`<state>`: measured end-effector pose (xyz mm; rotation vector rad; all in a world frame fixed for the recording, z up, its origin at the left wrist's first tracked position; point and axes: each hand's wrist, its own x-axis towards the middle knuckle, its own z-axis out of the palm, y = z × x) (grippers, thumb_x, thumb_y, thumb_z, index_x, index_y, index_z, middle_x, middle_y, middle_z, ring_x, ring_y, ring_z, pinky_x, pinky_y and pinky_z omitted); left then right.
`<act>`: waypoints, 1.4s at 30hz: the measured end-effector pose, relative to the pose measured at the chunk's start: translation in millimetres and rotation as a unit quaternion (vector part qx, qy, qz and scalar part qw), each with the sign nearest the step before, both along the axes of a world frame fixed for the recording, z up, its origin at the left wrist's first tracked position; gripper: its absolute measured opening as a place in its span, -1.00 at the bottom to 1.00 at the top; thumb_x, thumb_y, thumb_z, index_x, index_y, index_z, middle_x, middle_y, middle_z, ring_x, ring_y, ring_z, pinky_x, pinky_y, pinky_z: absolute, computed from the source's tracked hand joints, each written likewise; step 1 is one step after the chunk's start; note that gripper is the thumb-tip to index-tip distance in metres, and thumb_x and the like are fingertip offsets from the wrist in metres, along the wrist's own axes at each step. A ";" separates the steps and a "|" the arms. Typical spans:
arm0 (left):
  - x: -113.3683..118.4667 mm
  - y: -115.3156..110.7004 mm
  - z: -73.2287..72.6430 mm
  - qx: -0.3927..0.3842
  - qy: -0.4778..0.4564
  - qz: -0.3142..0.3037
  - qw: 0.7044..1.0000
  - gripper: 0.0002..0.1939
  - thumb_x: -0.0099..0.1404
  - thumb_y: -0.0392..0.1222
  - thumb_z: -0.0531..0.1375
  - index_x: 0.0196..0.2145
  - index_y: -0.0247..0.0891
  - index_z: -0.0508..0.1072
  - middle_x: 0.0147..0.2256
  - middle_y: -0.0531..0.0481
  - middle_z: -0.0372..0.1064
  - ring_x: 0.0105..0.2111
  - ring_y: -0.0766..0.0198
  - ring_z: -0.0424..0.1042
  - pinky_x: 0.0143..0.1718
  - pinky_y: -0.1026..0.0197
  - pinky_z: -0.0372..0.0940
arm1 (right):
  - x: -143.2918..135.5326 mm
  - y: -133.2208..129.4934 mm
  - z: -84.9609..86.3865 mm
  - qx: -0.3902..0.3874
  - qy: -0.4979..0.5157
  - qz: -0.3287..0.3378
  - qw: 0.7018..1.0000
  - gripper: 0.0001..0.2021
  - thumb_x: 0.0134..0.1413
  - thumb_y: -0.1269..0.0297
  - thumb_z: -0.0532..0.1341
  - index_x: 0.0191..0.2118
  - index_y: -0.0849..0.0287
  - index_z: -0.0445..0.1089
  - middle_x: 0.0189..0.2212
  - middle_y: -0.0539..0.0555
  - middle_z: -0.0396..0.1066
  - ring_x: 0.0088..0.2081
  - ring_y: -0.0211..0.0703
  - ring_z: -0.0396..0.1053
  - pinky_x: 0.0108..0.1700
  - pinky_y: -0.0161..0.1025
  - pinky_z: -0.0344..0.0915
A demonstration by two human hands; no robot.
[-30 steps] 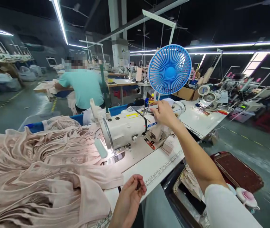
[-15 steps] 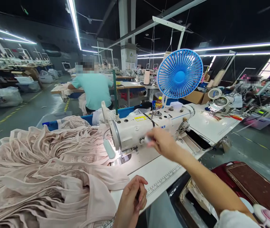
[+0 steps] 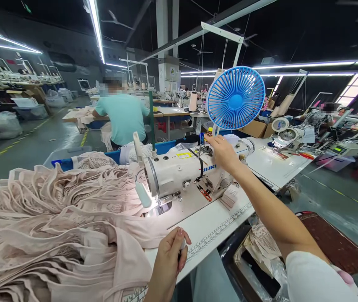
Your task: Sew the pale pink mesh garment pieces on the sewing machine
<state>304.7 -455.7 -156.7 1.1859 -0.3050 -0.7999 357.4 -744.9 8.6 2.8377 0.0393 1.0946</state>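
Note:
My right hand (image 3: 224, 153) reaches over the top of the white sewing machine (image 3: 172, 172), near the bobbin area below the blue fan (image 3: 236, 98). Its fingertips are hard to make out against the machine. Above the front edge of the table, my left hand (image 3: 174, 247) is curled round a small object, pale at one end and dark below, mostly hidden by the fingers. Left of the machine, a big heap of pale pink garments (image 3: 56, 235) covers the table, one reaching toward the needle area.
A stack of small labels (image 3: 230, 195) and orange-handled snips (image 3: 204, 193) lie beneath the machine arm. A person in a teal shirt (image 3: 124, 117) sits beyond. Another sewing machine (image 3: 287, 136) stands at right.
My right hand has moved up from the machine's front to its top, uncovering the snips and labels. The pale tip in my left hand now shows.

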 end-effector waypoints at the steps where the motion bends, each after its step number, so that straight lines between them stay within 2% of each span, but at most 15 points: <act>1: -0.6 -0.8 -0.4 -0.003 0.004 0.000 1.000 -0.36 0.14 0.47 0.16 -0.46 -0.25 0.30 -0.80 0.25 -0.09 -0.74 0.49 -0.20 -0.66 0.33 -0.27 | 3.1 -5.1 1.0 -0.022 0.025 0.010 0.999 -0.47 0.11 0.66 -0.10 0.16 0.38 0.33 0.00 0.31 0.44 0.06 0.05 0.32 0.12 0.01 0.27; 7: -5.7 -3.5 5.8 -0.032 -0.003 0.004 0.999 -0.36 0.13 0.46 0.16 -0.48 -0.27 0.31 -0.80 0.25 -0.08 -0.78 0.50 -0.17 -0.70 0.31 -0.32 | -5.0 -1.1 -9.0 -0.111 0.027 0.027 0.993 -0.55 0.17 0.57 -0.02 0.12 0.40 0.38 0.07 0.33 0.42 0.07 0.08 0.35 0.11 0.00 0.33; 11: -5.1 -5.1 7.4 -0.052 0.002 0.011 0.999 -0.37 0.14 0.45 0.17 -0.48 -0.26 0.31 -0.80 0.24 -0.05 -0.79 0.49 -0.13 -0.73 0.31 -0.31 | -6.4 1.7 -9.1 -0.146 0.004 -0.001 0.989 -0.63 0.28 0.45 -0.02 0.00 0.40 0.48 -0.11 0.34 0.51 -0.04 0.14 0.42 -0.04 -0.03 0.40; 18: -5.5 -7.3 2.1 -0.063 0.005 0.003 0.998 -0.41 0.21 0.40 0.14 -0.45 -0.26 0.33 -0.82 0.24 -0.06 -0.80 0.47 -0.15 -0.74 0.30 -0.30 | -3.9 5.4 -2.6 -0.021 -0.006 -0.081 0.996 -0.55 0.33 0.13 -0.01 -0.24 0.21 0.60 -0.33 0.27 0.52 -0.23 0.15 0.45 -0.33 -0.09 0.31; 22: -5.1 -5.8 2.5 -0.071 0.013 -0.004 0.997 -0.41 0.22 0.41 0.13 -0.41 -0.27 0.34 -0.80 0.23 -0.02 -0.79 0.46 -0.15 -0.74 0.30 -0.30 | -4.1 -0.8 6.8 0.044 0.031 -0.045 0.998 -0.42 0.34 0.01 -0.13 -0.25 0.15 0.61 -0.36 0.24 0.51 -0.26 0.09 0.40 -0.22 -0.03 0.32; 25: -4.8 -1.8 4.4 -0.076 0.026 -0.027 0.996 -0.41 0.20 0.40 0.16 -0.36 -0.27 0.33 -0.77 0.22 0.06 -0.79 0.47 -0.13 -0.74 0.31 -0.29 | -12.2 -2.2 4.4 0.035 0.047 -0.058 0.997 -0.41 0.31 -0.01 -0.17 -0.09 0.11 0.57 -0.25 0.21 0.53 -0.13 0.17 0.38 -0.01 0.15 0.28; 29: -7.2 3.0 7.1 -0.078 0.043 -0.073 0.993 -0.44 0.17 0.34 0.21 -0.30 -0.29 0.34 -0.71 0.18 0.20 -0.78 0.49 -0.09 -0.72 0.31 -0.23 | -43.7 12.5 -27.6 0.004 0.032 -0.049 0.998 -0.40 0.28 -0.08 -0.16 0.24 0.10 0.28 0.04 0.26 0.43 0.22 0.29 0.17 0.31 0.39 -0.23; 31: -8.8 3.4 6.8 -0.076 0.040 -0.087 0.992 -0.44 0.19 0.32 0.20 -0.27 -0.31 0.36 -0.69 0.15 0.24 -0.78 0.49 -0.06 -0.72 0.30 -0.23 | -65.2 27.7 -54.4 0.064 -0.054 -0.058 0.995 -0.38 0.28 -0.15 -0.15 0.25 0.11 0.22 0.11 0.32 0.34 0.29 0.31 0.07 0.32 0.40 -0.22; 32: -9.4 3.0 6.1 -0.074 0.037 -0.091 0.992 -0.44 0.20 0.31 0.19 -0.25 -0.32 0.36 -0.68 0.13 0.26 -0.78 0.49 -0.06 -0.72 0.30 -0.23 | -75.3 35.6 -67.9 0.133 -0.134 -0.074 0.979 -0.40 0.28 -0.16 -0.13 0.21 0.12 0.22 0.11 0.33 0.32 0.27 0.30 0.12 0.29 0.39 -0.09; 34: -9.9 1.9 3.7 -0.071 0.031 -0.097 0.992 -0.46 0.23 0.29 0.17 -0.24 -0.33 0.36 -0.67 0.12 0.28 -0.79 0.49 -0.06 -0.71 0.29 -0.24 | -90.8 48.1 -89.4 0.350 -0.229 -0.087 0.904 -0.47 0.24 -0.18 0.01 0.12 0.10 0.23 0.07 0.33 0.32 0.12 0.23 0.31 0.11 0.28 0.29; 36: -10.0 0.6 1.5 -0.065 0.026 -0.102 0.992 -0.48 0.25 0.28 0.16 -0.27 -0.33 0.36 -0.67 0.13 0.27 -0.79 0.50 -0.08 -0.72 0.29 -0.25 | -97.5 51.3 -96.0 0.555 -0.149 -0.022 0.818 -0.52 0.13 -0.21 0.14 -0.04 0.07 0.26 -0.06 0.27 0.39 -0.07 0.17 0.46 -0.13 0.15 0.48; 38: -10.7 -0.6 0.7 -0.058 0.023 -0.107 0.992 -0.48 0.23 0.29 0.17 -0.30 -0.31 0.35 -0.69 0.14 0.24 -0.79 0.50 -0.08 -0.72 0.29 -0.26 | -95.5 43.9 -84.7 0.653 -0.055 0.056 0.754 -0.57 0.12 -0.20 0.16 -0.15 0.07 0.29 -0.18 0.21 0.44 -0.20 0.10 0.51 -0.25 0.08 0.51; 39: -11.5 -1.2 1.0 -0.055 0.024 -0.106 0.993 -0.48 0.23 0.29 0.17 -0.32 -0.30 0.34 -0.69 0.14 0.23 -0.78 0.50 -0.08 -0.71 0.29 -0.26 | -91.6 37.3 -73.4 0.650 -0.046 0.073 0.755 -0.60 0.14 -0.18 0.14 -0.19 0.07 0.31 -0.25 0.19 0.45 -0.27 0.06 0.51 -0.30 0.05 0.51; 40: -12.7 -1.8 1.7 -0.054 0.026 -0.104 0.993 -0.48 0.22 0.30 0.18 -0.33 -0.30 0.33 -0.69 0.15 0.22 -0.78 0.50 -0.08 -0.71 0.30 -0.26 | -86.3 29.8 -59.7 0.610 -0.059 0.069 0.787 -0.64 0.17 -0.13 0.12 -0.23 0.08 0.31 -0.35 0.15 0.44 -0.37 0.01 0.48 -0.36 0.00 0.48; 42: -16.0 -3.4 4.0 -0.056 0.030 -0.097 0.993 -0.49 0.23 0.29 0.18 -0.34 -0.28 0.32 -0.69 0.17 0.20 -0.77 0.50 -0.09 -0.69 0.31 -0.24 | -72.4 15.6 -28.9 0.431 -0.053 0.006 0.901 -0.66 0.25 -0.05 0.00 -0.26 0.09 0.33 -0.54 0.09 0.36 -0.58 -0.07 0.34 -0.51 -0.11 0.36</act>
